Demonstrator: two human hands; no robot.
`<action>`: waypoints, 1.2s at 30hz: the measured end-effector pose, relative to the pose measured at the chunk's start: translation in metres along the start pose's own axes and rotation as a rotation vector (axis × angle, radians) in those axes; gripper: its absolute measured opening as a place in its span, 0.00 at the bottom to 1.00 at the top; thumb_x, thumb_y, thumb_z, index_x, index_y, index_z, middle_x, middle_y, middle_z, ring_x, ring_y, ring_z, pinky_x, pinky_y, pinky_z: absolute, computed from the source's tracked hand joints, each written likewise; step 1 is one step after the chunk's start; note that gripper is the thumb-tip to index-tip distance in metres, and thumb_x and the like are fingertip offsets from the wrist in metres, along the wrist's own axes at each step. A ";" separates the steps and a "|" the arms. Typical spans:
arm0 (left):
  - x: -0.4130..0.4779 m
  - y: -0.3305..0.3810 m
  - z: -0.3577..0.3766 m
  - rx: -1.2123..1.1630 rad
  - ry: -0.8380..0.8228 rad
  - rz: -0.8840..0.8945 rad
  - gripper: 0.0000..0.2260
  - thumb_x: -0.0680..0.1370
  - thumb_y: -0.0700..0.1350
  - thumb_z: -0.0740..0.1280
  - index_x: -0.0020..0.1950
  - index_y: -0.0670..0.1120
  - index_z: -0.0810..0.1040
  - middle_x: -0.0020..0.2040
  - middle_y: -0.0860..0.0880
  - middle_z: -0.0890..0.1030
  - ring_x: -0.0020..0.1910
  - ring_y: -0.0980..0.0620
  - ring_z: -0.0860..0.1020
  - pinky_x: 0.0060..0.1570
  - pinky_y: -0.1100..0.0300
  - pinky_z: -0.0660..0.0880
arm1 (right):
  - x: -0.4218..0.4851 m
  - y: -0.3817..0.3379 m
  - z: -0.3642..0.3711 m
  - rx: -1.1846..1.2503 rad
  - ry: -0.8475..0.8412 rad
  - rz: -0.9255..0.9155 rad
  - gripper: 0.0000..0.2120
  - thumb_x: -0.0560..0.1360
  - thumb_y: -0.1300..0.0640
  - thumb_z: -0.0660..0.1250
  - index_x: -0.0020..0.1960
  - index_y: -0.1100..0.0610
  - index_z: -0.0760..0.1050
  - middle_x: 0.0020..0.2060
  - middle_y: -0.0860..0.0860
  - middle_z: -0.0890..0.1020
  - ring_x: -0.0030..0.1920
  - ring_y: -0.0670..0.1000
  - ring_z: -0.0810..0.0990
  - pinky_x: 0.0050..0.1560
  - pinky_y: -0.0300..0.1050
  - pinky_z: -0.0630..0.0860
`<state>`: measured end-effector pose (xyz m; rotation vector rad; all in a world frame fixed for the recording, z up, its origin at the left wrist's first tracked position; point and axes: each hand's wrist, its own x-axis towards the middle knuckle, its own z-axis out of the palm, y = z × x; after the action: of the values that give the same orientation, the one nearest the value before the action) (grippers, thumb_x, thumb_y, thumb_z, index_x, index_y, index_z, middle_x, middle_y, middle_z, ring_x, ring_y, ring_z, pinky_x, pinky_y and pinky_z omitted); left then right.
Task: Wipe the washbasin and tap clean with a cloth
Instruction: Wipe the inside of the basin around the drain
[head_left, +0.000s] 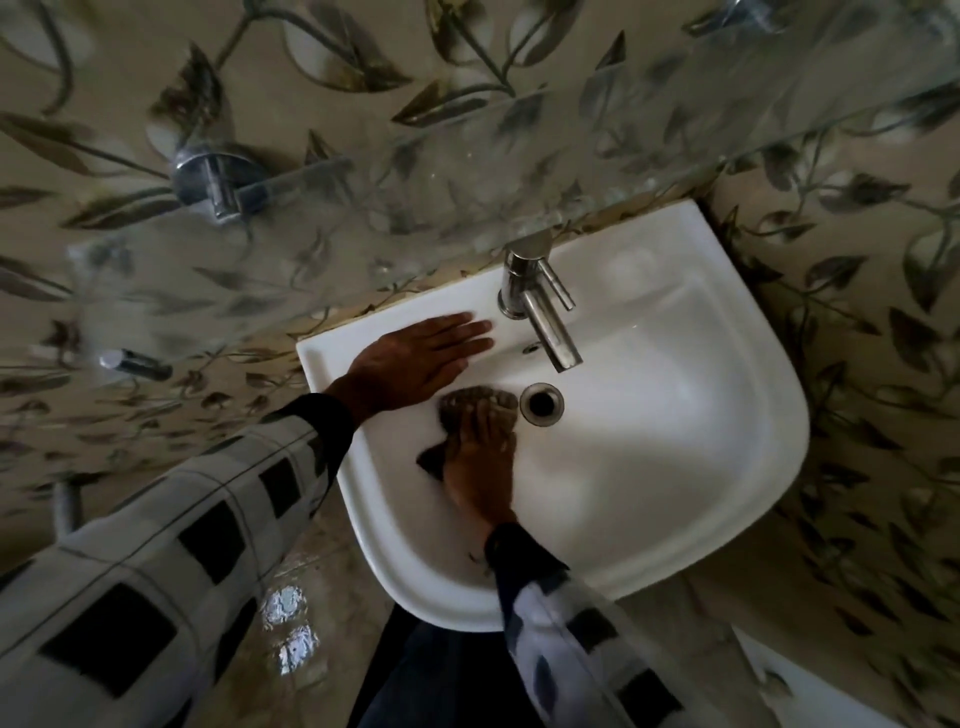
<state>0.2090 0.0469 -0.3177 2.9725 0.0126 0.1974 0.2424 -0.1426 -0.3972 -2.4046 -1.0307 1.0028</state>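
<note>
The right hand lies flat, fingers together, pressing a dark cloth onto the floor of the basin, just left of the drain. It is not gripping the cloth so much as pinning it under palm and fingers; a corner of the cloth pokes out on the near left of the hand. The left hand is spread wide and empty, resting flat on the far left ledge of the basin, fingertips pointing toward the tap.

The cloth looks soft and limp, light, and likely to bunch or slide on the glossy porcelain, so a flat, spread press like this one seems the best hold for the bowl. For the tap, I would guess it needs gathering into the fingers and wrapping round the spout. The basin itself is hard, smooth and fixed; it looks slippery where wet.
</note>
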 end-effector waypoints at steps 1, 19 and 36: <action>-0.001 0.000 0.000 -0.001 -0.010 -0.001 0.20 0.87 0.48 0.53 0.79 0.47 0.65 0.80 0.50 0.63 0.80 0.50 0.59 0.78 0.54 0.59 | -0.010 0.017 -0.006 -0.115 0.045 -0.057 0.30 0.75 0.48 0.52 0.71 0.61 0.73 0.71 0.62 0.73 0.71 0.64 0.71 0.67 0.66 0.67; -0.003 0.000 -0.001 -0.002 0.034 0.036 0.19 0.87 0.47 0.55 0.78 0.45 0.67 0.78 0.47 0.66 0.79 0.47 0.62 0.77 0.52 0.61 | 0.002 0.053 -0.018 -0.291 -0.034 -0.277 0.26 0.82 0.51 0.51 0.78 0.56 0.63 0.78 0.60 0.63 0.77 0.62 0.62 0.72 0.66 0.64; -0.004 0.002 0.001 0.016 -0.036 0.011 0.22 0.87 0.51 0.50 0.80 0.47 0.61 0.80 0.49 0.62 0.80 0.48 0.58 0.79 0.54 0.55 | -0.051 0.175 -0.120 -0.718 0.025 0.017 0.26 0.74 0.45 0.54 0.62 0.55 0.82 0.62 0.59 0.81 0.61 0.61 0.80 0.70 0.69 0.56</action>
<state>0.2057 0.0443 -0.3192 2.9918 -0.0071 0.1466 0.3900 -0.3027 -0.3850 -2.9621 -1.5672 0.6689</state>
